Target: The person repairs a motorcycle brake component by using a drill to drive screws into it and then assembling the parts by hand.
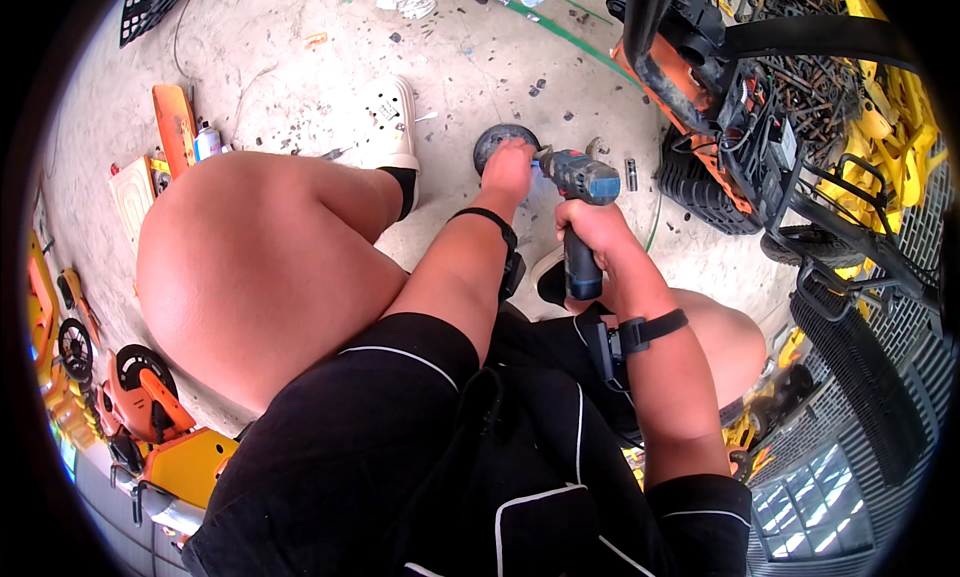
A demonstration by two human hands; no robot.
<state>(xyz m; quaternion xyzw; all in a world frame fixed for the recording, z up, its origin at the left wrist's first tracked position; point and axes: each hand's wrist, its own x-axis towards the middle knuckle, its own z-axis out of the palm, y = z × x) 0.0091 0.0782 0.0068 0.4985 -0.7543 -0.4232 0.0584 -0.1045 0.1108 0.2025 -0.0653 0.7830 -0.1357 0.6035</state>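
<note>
My right hand (597, 229) is wrapped round the grip of a cordless drill (578, 177), a black and grey tool with a blue back end. The drill's nose points left toward my left hand (509, 169), with a bluish light at its tip. My left hand is closed at the near right edge of a dark round wheel (492, 142) on the floor. Its fingers seem to grip the wheel, though the fingertips are partly hidden. Where the drill's bit meets the wheel is hidden behind my left hand.
Orange and black scooter parts (700, 167) crowd the right, beside yellow frames (905, 137) and a heap of dark metal pieces (815, 87). A small black cylinder (631, 174) lies right of the drill. An orange panel (175, 127) and a spray can (207, 141) stand left, past my knee.
</note>
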